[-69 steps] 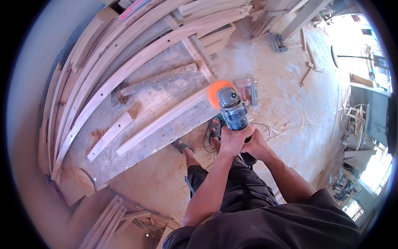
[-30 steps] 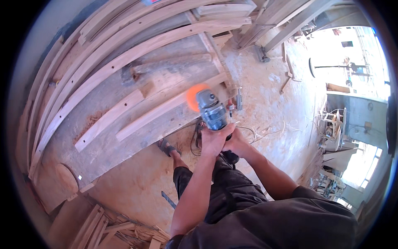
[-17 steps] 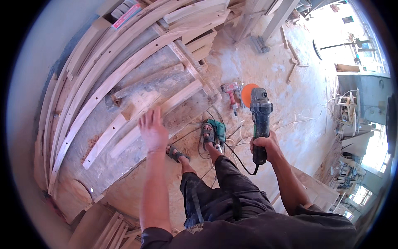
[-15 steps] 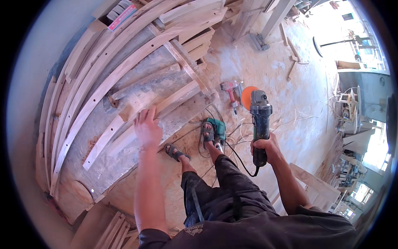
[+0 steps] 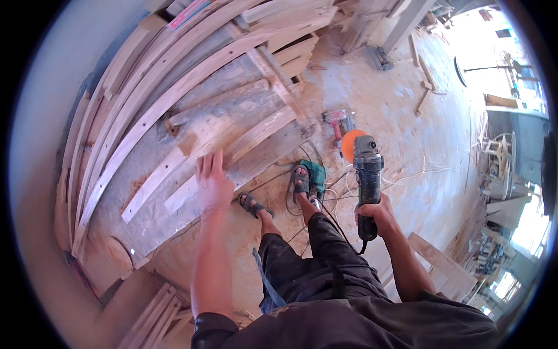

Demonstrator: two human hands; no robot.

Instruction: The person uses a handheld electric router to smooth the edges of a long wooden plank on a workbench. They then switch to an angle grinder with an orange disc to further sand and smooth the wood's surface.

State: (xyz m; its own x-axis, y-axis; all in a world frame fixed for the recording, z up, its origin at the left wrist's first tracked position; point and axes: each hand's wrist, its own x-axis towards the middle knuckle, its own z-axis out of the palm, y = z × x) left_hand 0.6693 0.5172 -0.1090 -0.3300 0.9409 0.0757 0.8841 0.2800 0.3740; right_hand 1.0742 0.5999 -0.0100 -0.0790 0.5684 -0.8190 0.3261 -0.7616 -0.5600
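Observation:
My right hand (image 5: 378, 215) is wrapped round the dark body of an angle grinder (image 5: 368, 168), held upright over the floor. An orange disc (image 5: 352, 145) shows at its head, on the left side, and a black cord leaves its lower end. My left hand (image 5: 214, 183) hangs over the near edge of a low worktop (image 5: 148, 215), fingers stretched forward and nothing in them. Its fingertips are at a pale curved wooden strip (image 5: 256, 139); whether they touch it I cannot tell. A second pale strip (image 5: 154, 180) lies just left of the hand.
Long curved wooden pieces (image 5: 145, 123) with dark holes line the worktop's far side. A red power tool (image 5: 335, 123) lies on the floor behind the disc. A green power tool (image 5: 317, 177) sits by my right foot among loose cords (image 5: 401, 177). Boards (image 5: 442, 264) lean at the right.
The view has shifted, so the worktop and floor sit farther right. The grinder has come slightly nearer, its disc now overlapping the red tool. My left fingers are lifted and closer together.

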